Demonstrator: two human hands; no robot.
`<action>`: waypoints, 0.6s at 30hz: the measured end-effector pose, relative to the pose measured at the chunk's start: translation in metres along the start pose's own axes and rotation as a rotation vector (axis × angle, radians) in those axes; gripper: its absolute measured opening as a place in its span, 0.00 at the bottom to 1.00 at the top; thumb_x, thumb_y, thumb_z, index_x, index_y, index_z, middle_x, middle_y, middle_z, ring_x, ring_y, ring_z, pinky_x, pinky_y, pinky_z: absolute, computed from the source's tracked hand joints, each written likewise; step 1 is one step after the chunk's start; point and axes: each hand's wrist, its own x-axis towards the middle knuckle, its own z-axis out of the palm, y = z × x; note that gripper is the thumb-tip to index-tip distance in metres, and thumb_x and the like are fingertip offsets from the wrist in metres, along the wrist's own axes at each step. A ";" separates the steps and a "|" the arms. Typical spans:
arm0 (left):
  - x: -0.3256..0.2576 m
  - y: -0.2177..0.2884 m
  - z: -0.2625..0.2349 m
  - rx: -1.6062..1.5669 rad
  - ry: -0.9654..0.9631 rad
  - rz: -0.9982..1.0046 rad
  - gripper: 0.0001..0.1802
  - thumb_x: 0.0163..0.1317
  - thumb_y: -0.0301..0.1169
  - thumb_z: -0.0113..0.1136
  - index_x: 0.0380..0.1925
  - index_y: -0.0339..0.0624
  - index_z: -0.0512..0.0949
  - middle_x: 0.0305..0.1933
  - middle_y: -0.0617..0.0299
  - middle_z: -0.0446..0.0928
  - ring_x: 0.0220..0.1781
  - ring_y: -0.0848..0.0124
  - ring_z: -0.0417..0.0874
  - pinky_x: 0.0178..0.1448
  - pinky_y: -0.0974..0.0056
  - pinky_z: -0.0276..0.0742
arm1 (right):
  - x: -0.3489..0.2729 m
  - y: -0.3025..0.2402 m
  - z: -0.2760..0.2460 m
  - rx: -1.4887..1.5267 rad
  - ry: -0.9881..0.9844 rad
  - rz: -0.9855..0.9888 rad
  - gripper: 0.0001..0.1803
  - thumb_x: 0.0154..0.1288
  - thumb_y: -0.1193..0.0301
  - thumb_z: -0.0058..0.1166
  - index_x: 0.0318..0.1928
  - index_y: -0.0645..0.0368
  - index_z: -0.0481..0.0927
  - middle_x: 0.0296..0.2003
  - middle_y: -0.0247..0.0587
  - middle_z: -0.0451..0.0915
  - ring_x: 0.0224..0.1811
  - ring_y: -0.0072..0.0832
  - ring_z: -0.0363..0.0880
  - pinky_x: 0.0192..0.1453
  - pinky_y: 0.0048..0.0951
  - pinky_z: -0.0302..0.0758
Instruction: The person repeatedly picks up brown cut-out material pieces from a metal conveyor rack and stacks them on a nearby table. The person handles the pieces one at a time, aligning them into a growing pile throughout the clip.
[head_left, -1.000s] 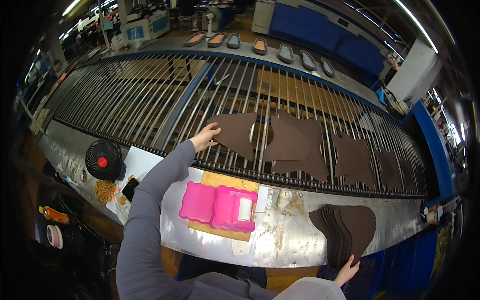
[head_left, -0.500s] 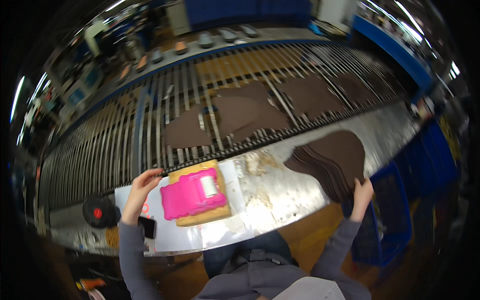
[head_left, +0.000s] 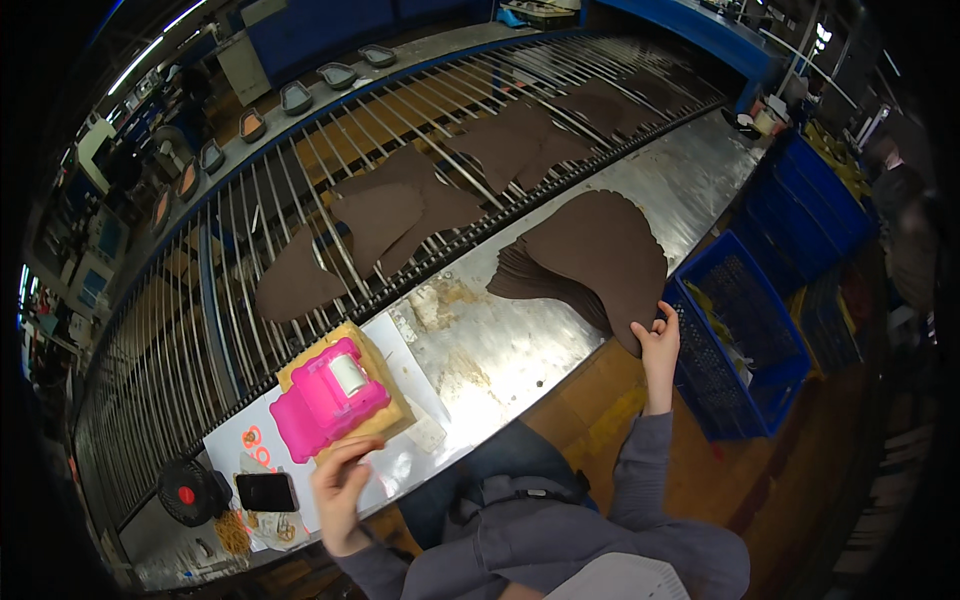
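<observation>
A stack of dark brown cut sheets (head_left: 600, 250) with curved outlines lies on the metal table, its narrow end at the front edge. That end is between the thumb and fingers of my right hand (head_left: 657, 350). My left hand (head_left: 343, 492) is empty, its fingers loosely curved and apart, over the table's front edge. Nearest to it is a yellowish foam block (head_left: 398, 412) carrying a wavy-edged pink plastic piece (head_left: 310, 405) and a white roll (head_left: 350, 375). A white sheet (head_left: 420, 375) lies beneath the block.
More brown pieces (head_left: 375, 220) rest on the barred conveyor (head_left: 250, 290) beyond the table. A black phone (head_left: 267, 492), a small black fan (head_left: 187, 492) and rubber bands (head_left: 233, 532) lie at the left. Blue crates (head_left: 750, 390) stand at the right. Shoe-shaped trays (head_left: 297, 97) line the far ledge.
The view has turned to the right. My left hand has come back from the far side of the foam block to its near side. My right hand stays at the stack's narrow end.
</observation>
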 end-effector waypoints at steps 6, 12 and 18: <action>0.011 -0.028 0.069 0.146 -0.185 -0.181 0.14 0.64 0.20 0.59 0.50 0.32 0.81 0.54 0.53 0.82 0.59 0.65 0.81 0.65 0.63 0.72 | 0.007 -0.004 -0.004 0.094 -0.050 0.093 0.19 0.58 0.81 0.65 0.50 0.66 0.77 0.31 0.28 0.72 0.31 0.15 0.69 0.39 0.17 0.69; 0.021 -0.033 0.094 0.222 -0.378 -0.177 0.13 0.65 0.21 0.58 0.50 0.36 0.82 0.53 0.54 0.83 0.57 0.64 0.82 0.61 0.63 0.74 | -0.011 -0.022 -0.005 0.151 -0.088 -0.011 0.25 0.58 0.84 0.61 0.58 0.70 0.76 0.32 0.27 0.71 0.30 0.12 0.67 0.39 0.13 0.68; 0.052 -0.077 0.143 0.733 -0.371 0.330 0.18 0.64 0.26 0.61 0.55 0.45 0.79 0.63 0.57 0.76 0.64 0.57 0.77 0.66 0.58 0.74 | -0.044 -0.047 0.002 0.389 -0.450 0.077 0.28 0.59 0.87 0.59 0.62 0.69 0.74 0.33 0.25 0.69 0.31 0.08 0.65 0.41 0.10 0.67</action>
